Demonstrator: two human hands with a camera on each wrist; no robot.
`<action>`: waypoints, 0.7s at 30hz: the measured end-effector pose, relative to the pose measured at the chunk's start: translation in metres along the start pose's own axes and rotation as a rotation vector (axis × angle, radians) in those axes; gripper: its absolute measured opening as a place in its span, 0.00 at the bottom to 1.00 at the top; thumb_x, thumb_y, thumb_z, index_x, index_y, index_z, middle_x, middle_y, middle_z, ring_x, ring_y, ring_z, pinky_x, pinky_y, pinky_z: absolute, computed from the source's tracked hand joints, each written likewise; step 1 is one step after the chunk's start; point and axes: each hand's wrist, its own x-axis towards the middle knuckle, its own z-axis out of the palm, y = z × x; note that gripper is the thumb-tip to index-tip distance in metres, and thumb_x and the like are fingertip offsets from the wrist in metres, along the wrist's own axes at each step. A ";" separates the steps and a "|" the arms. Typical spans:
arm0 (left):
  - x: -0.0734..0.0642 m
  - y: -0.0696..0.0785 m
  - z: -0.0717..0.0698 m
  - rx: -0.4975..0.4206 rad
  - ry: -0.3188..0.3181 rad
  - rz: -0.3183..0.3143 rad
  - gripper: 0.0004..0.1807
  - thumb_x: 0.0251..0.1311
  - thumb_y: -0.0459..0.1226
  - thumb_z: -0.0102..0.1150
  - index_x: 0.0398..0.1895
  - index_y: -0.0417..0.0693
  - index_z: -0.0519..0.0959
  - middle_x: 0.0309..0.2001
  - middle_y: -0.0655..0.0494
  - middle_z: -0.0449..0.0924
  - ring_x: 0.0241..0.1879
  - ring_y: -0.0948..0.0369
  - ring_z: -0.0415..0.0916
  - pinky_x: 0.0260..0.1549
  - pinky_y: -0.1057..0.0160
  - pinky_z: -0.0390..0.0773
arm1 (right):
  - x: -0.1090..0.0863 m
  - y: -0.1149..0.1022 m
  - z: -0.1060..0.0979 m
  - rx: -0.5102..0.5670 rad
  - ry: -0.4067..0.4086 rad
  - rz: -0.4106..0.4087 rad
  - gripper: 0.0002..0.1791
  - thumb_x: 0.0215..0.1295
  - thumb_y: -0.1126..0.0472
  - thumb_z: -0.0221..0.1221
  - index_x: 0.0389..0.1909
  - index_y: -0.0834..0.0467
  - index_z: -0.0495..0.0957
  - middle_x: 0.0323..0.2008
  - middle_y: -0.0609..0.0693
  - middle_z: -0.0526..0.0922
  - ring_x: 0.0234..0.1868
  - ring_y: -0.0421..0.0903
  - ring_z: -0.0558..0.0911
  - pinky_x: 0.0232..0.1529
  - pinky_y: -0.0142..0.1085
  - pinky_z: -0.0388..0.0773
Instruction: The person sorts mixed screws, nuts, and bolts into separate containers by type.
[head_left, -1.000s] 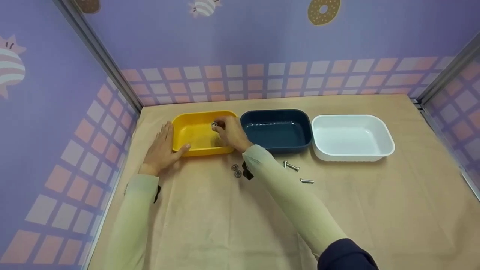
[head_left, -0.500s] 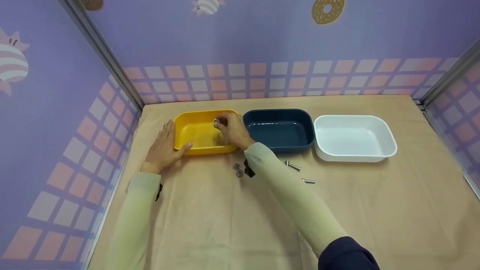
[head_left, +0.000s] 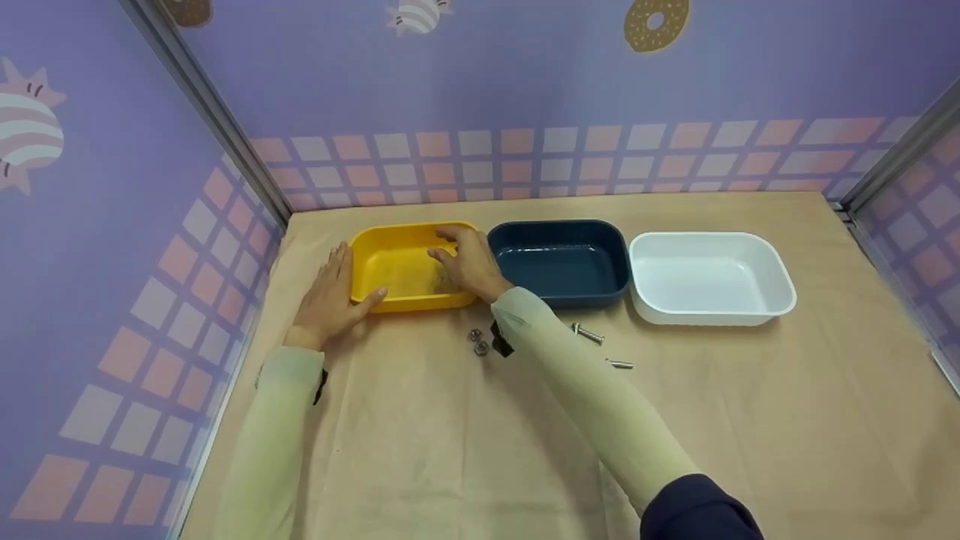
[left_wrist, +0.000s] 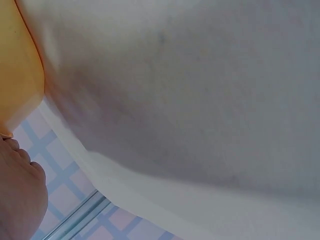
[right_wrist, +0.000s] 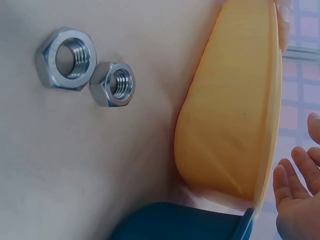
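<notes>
My left hand [head_left: 322,300] lies with straight fingers against the left end of the yellow tray [head_left: 412,304], its thumb at the front rim. Over the right part of that tray is my right hand [head_left: 472,262], thumb and fingers spread apart. Nothing shows between them in the head view. The right wrist view has the right-hand fingers [right_wrist: 295,185] apart beyond the rim. Two steel hex nuts, a larger nut [right_wrist: 67,60] and a smaller nut [right_wrist: 114,85], sit on the cloth in front of the tray. The tray floor near my right hand is partly hidden and dim.
A dark blue tray [head_left: 559,300] stands right of the yellow one, then a white tray [head_left: 712,311]. Several bolts lie in front of them, among them one bolt [head_left: 590,334] and a shorter-looking bolt [head_left: 620,364]. Patterned walls [head_left: 480,82] bound the cloth-covered table [head_left: 405,450].
My right thumb and fingers have parted and let go of the nut they pinched over the yellow tray; it is out of sight now. The left hand stays against the tray.
</notes>
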 end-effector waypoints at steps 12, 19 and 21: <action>0.000 0.000 0.001 0.028 0.007 0.002 0.59 0.74 0.67 0.49 0.87 0.34 0.37 0.88 0.38 0.34 0.87 0.41 0.35 0.85 0.42 0.39 | -0.010 -0.002 -0.012 -0.034 -0.037 -0.043 0.28 0.78 0.52 0.62 0.76 0.52 0.74 0.73 0.49 0.77 0.73 0.50 0.77 0.76 0.41 0.74; 0.000 0.000 0.000 0.055 0.030 0.021 0.59 0.74 0.66 0.50 0.86 0.32 0.40 0.87 0.36 0.37 0.87 0.40 0.38 0.85 0.41 0.41 | -0.024 -0.003 -0.023 -0.053 -0.057 -0.164 0.28 0.78 0.51 0.64 0.74 0.55 0.75 0.70 0.52 0.79 0.70 0.50 0.78 0.75 0.39 0.75; -0.001 0.000 0.000 0.054 0.029 0.021 0.58 0.74 0.66 0.50 0.86 0.32 0.40 0.87 0.36 0.37 0.87 0.40 0.37 0.85 0.42 0.41 | -0.029 -0.002 -0.025 -0.047 -0.063 -0.181 0.28 0.78 0.51 0.64 0.73 0.55 0.75 0.70 0.52 0.79 0.68 0.50 0.78 0.74 0.40 0.75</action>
